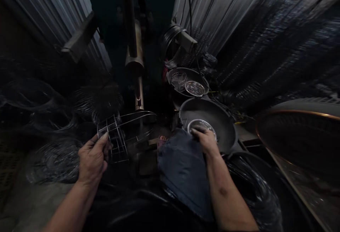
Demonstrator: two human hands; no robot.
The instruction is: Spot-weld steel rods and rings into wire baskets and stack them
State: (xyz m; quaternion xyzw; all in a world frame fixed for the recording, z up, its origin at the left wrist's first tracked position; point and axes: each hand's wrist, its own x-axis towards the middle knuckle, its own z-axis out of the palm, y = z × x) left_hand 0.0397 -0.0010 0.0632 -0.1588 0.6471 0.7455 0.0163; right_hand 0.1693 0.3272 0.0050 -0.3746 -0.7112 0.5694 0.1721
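Observation:
My left hand (93, 156) pinches the side of a wire basket (117, 141), a small frame of thin metal rods with two longer rods reaching off to the right. My right hand (204, 138) reaches into a shiny metal bowl (209, 128), its fingertips down inside and partly hidden. That bowl sits in a large dark pan (223, 113) beside my knee. What the right fingers hold, if anything, cannot be made out. In front of me stands a machine with a vertical metal shaft (139, 90).
Behind the near pan, another pan (174, 72) holds a dish of small metal pieces (195, 88) and a wire piece. Wire coils (170, 44) hang from a bracket. Bundled wire (255, 186) lies at right, near a large copper-rimmed round container (305, 113). More wire (58, 159) is piled at left.

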